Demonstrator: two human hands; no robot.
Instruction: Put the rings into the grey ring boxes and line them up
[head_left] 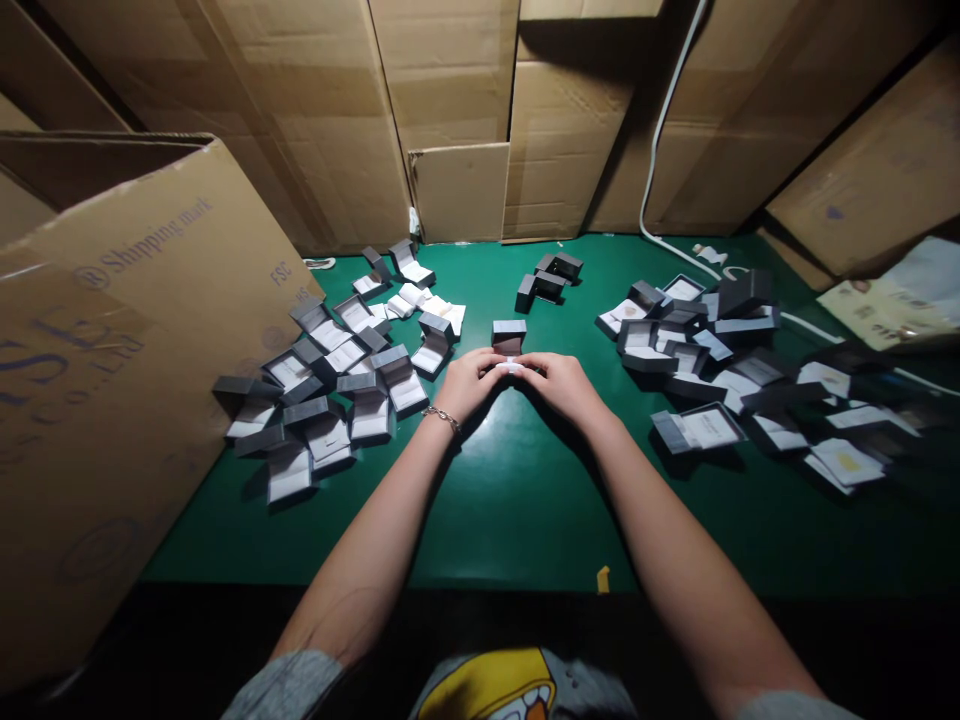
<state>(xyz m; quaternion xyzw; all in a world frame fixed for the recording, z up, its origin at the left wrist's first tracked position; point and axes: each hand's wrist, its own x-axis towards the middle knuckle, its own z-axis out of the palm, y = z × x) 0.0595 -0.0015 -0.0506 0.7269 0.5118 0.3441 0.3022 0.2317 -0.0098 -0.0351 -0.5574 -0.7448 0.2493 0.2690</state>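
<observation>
While L hand [469,383] and R hand [559,385] touched at mid-surface [525,520], small white piece [510,367] lay crosswise btwn them in narrow grip, both hands equally near, its shape mostly hidden by fingers. Open grey box [509,338] sat just ahead; more boxes [367,390] lay either side.

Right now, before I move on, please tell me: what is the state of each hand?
Left hand: closed, holding a small white piece, shared with the right hand.
Right hand: closed, holding the same piece.
</observation>
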